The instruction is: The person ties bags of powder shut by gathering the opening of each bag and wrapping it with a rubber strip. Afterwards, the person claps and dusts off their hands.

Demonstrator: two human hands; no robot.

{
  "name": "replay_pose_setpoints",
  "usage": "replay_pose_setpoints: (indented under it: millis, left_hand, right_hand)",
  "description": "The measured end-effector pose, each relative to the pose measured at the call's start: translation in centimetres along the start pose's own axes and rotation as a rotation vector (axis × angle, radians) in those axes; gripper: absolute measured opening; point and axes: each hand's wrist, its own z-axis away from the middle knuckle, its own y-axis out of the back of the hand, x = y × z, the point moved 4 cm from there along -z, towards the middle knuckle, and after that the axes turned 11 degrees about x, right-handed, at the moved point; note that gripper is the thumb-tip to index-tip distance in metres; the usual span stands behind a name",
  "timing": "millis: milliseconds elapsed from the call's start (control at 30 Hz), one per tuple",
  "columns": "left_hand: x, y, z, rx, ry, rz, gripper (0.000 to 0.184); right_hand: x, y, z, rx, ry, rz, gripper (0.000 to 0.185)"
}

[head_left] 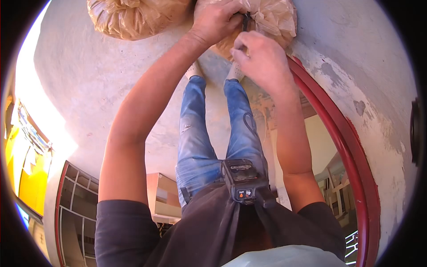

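Observation:
A full, tan, crinkled plastic bag (278, 20) stands at the top of the view, gathered at its top. A dark tie (246, 21) shows at the gathered part. My left hand (219, 21) is closed on the bag's gathered neck beside the tie. Just below and to the right, my right hand (263, 57) has its thumb and fingers curled together in front of the bag. Whatever is between those fingers, if anything, is too small to make out. A second full tan bag (138, 18) sits to the left.
Grey, stained concrete floor (89, 84) spreads around my feet. A curved-looking red metal frame (338, 129) runs along the right side by a worn pale wall (369, 102). Bright light and yellow material (29, 173) are at far left, above a grid-barred window (78, 200).

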Motion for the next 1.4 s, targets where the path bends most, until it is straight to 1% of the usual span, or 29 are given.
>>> replay_pose_setpoints:
  millis: [33,67,133,167,233,267,300,367,400,467,500,567,600,667,700,767,833,867,1000,1067,1100,1167,1200,1233,1300,1367,1400]
  left_hand:
    - [-0.2,-0.4,0.7,0.053,0.052,0.000,0.015]
    - [0.2,-1.1,1.5,0.057,0.060,0.007,0.015]
    - [-0.1,-1.4,2.4,0.184,0.338,-0.133,0.026]
    - [0.3,-1.6,2.6,0.190,0.337,-0.131,0.026]
    - [-0.2,-2.0,3.0,0.246,0.612,0.143,0.027]
    - [0.8,-1.5,2.8,0.230,0.693,0.163,0.026]
    - [1.0,-1.3,2.5,0.234,0.697,0.166,0.026]
    - [1.4,-1.8,3.0,0.186,0.813,0.196,0.026]
    - [1.3,-2.0,3.0,0.188,0.808,0.200,0.026]
    - [0.9,-2.4,3.1,0.160,0.982,0.316,0.026]
    - [1.3,-2.4,2.9,0.157,0.986,0.313,0.026]
    - [1.9,-2.0,2.4,0.169,0.929,0.221,0.027]
    - [1.7,-2.2,2.4,0.164,0.927,0.219,0.027]
    - [1.2,-2.4,2.1,0.171,0.856,0.101,0.026]
    - [1.1,-2.7,2.2,0.169,0.853,0.101,0.026]
    - [1.4,-2.4,2.1,0.281,0.728,-0.103,0.022]
    - [1.5,-2.5,2.1,0.240,0.738,-0.128,0.022]
    - [1.4,-2.6,2.1,0.203,0.750,-0.151,0.021]
    - [1.1,-3.0,2.2,0.174,0.725,-0.191,0.023]
    - [0.2,-3.6,2.7,0.132,0.981,0.182,0.019]
    - [0.1,-3.2,2.6,0.128,0.980,0.182,0.019]
    - [0.3,-4.2,2.9,0.040,1.443,1.048,0.016]
    - [0.8,-4.4,2.7,0.062,1.506,1.093,0.013]
    - [0.7,-4.5,2.7,0.063,1.505,1.094,0.013]
    - [0.6,-5.0,2.9,0.039,1.559,1.335,0.012]
    - [0.6,-5.3,3.0,0.064,1.525,1.293,0.011]
    - [0.6,-5.2,2.9,0.087,1.490,1.245,0.011]
  right_hand:
    - [-1.7,2.1,-0.9,0.091,0.081,-0.119,0.017]
    - [-1.8,2.6,-2.0,0.082,0.079,-0.112,0.017]
    - [-1.1,2.4,-5.7,0.163,0.187,0.043,0.014]
    - [-0.1,2.1,-6.8,0.164,0.192,0.047,0.014]
    - [2.4,1.8,-8.3,-0.028,0.176,0.192,0.020]
    - [1.6,2.9,-7.7,0.056,0.304,0.175,0.017]
    - [1.9,2.8,-7.6,0.051,0.306,0.179,0.017]
    - [3.1,2.4,-6.4,0.012,0.272,0.222,0.015]
    - [3.6,2.2,-6.1,0.015,0.274,0.227,0.015]
    - [3.9,2.0,-6.0,0.081,0.336,0.270,0.014]
    - [3.9,1.9,-5.8,0.079,0.333,0.266,0.014]
    - [3.4,2.0,-5.3,0.185,0.342,0.276,0.014]
    - [3.1,2.0,-5.2,0.188,0.338,0.274,0.014]
    - [2.9,1.9,-5.3,0.164,0.232,0.352,0.015]
    - [2.8,2.0,-5.2,0.167,0.230,0.353,0.015]
    - [2.9,2.0,-4.8,0.209,0.217,0.290,0.016]
    - [4.8,1.0,-4.5,0.221,0.218,0.251,0.015]
    - [5.0,0.9,-4.5,0.229,0.223,0.213,0.014]
    - [5.2,1.0,-4.3,0.236,0.207,0.185,0.014]
    - [5.0,1.6,-4.1,0.226,0.174,0.178,0.013]
    - [5.3,1.6,-4.1,0.227,0.171,0.179,0.013]
    - [5.9,1.6,-4.5,0.151,0.132,0.081,0.016]
    - [5.8,1.8,-4.6,0.151,0.133,0.082,0.016]
    - [5.9,2.0,-4.9,0.124,0.133,0.084,0.015]
    - [5.9,2.3,-5.1,0.092,0.135,0.091,0.015]
    - [6.1,2.6,-5.4,0.072,0.144,-0.093,0.015]
    - [6.3,2.5,-5.7,0.068,0.149,-0.092,0.015]
